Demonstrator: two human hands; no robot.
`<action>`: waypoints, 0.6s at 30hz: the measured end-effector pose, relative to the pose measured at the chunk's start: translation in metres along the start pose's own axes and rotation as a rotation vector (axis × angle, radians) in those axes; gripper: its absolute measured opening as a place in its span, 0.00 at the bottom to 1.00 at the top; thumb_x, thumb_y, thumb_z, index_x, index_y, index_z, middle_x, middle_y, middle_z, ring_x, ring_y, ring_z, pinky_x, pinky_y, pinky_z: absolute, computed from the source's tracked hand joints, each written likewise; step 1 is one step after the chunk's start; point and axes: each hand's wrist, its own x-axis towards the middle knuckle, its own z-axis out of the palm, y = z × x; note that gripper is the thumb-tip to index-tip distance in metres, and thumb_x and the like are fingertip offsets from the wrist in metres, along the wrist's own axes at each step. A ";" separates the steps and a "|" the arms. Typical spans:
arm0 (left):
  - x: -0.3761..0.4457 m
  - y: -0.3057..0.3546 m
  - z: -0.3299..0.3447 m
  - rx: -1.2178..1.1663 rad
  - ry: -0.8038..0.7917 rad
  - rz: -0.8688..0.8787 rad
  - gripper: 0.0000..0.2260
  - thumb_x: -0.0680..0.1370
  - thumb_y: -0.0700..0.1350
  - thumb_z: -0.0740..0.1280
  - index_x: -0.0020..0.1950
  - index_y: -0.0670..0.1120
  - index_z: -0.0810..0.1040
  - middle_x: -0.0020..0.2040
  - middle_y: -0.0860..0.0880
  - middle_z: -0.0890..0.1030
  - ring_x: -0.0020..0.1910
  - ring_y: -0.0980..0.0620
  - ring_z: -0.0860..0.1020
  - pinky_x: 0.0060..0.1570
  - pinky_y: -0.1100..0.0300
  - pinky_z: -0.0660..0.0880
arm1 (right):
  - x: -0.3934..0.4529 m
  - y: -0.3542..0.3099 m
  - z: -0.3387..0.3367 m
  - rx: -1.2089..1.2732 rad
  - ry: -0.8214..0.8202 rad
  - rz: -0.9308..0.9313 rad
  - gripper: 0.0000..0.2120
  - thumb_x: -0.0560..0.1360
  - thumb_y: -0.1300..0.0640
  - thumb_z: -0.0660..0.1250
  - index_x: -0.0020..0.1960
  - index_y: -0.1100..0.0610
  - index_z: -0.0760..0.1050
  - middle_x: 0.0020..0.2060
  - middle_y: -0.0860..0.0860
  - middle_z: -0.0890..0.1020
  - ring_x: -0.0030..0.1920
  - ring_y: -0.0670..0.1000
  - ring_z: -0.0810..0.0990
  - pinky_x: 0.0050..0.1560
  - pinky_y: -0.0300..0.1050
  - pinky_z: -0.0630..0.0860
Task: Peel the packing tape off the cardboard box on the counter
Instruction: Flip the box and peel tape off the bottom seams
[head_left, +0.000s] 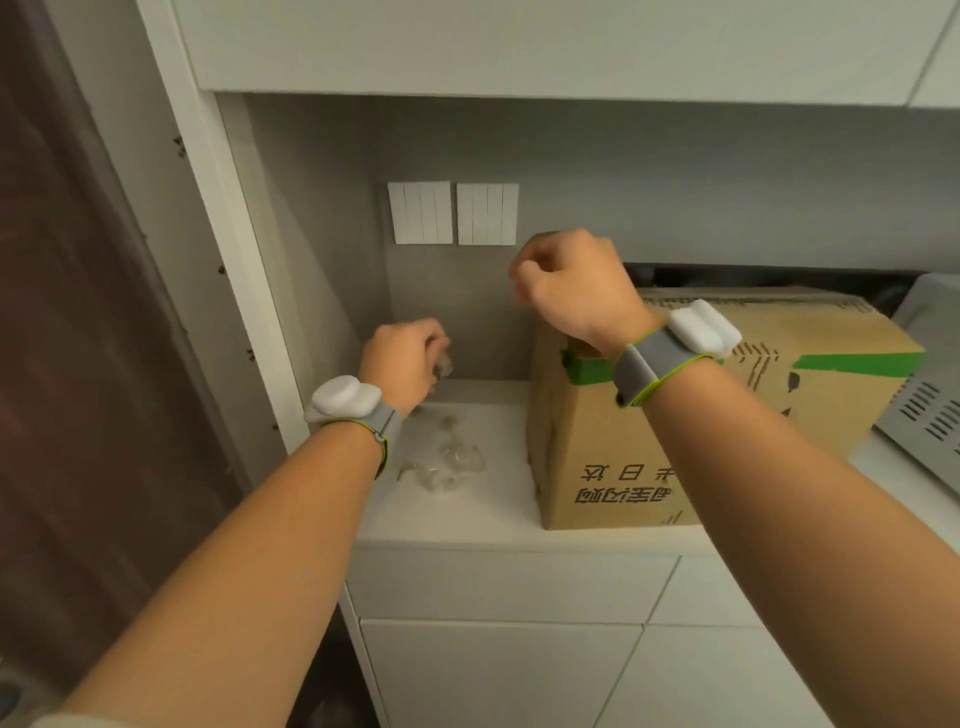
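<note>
A brown cardboard box (623, 447) with printed characters and green tape bands (857, 361) stands on the white counter (467, 525). My right hand (571, 291) hovers above the box's top left corner with its fingers curled; no tape shows between them, and the hand is blurred. To the left of the box and above the counter, my left hand (405, 358) pinches a crumpled piece of clear tape (442, 367). Both wrists wear grey bands with white pods.
Several crumpled bits of clear tape (447, 460) lie on the counter left of the box. A grey vented appliance (924, 410) stands right of the box. Two white switch plates (452, 213) sit on the back wall, with cabinets overhead and drawers below.
</note>
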 end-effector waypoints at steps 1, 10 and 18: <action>-0.001 -0.002 0.004 0.054 -0.023 -0.002 0.07 0.81 0.42 0.66 0.46 0.44 0.82 0.37 0.43 0.83 0.37 0.42 0.83 0.41 0.49 0.80 | 0.000 0.004 0.000 -0.025 0.006 -0.001 0.13 0.77 0.55 0.61 0.51 0.52 0.84 0.46 0.51 0.86 0.51 0.55 0.83 0.56 0.52 0.81; 0.002 -0.022 0.017 0.273 -0.062 -0.077 0.10 0.76 0.34 0.68 0.48 0.46 0.87 0.48 0.43 0.81 0.49 0.40 0.79 0.45 0.52 0.74 | 0.005 0.025 -0.003 0.119 0.092 -0.066 0.12 0.77 0.56 0.63 0.48 0.51 0.85 0.44 0.48 0.86 0.48 0.47 0.81 0.49 0.34 0.76; 0.004 -0.029 0.023 0.210 -0.006 -0.211 0.07 0.73 0.36 0.69 0.42 0.47 0.84 0.42 0.44 0.84 0.46 0.40 0.81 0.44 0.53 0.78 | 0.004 0.052 -0.020 0.015 0.039 -0.088 0.08 0.76 0.56 0.67 0.49 0.49 0.85 0.46 0.47 0.83 0.47 0.47 0.80 0.48 0.36 0.76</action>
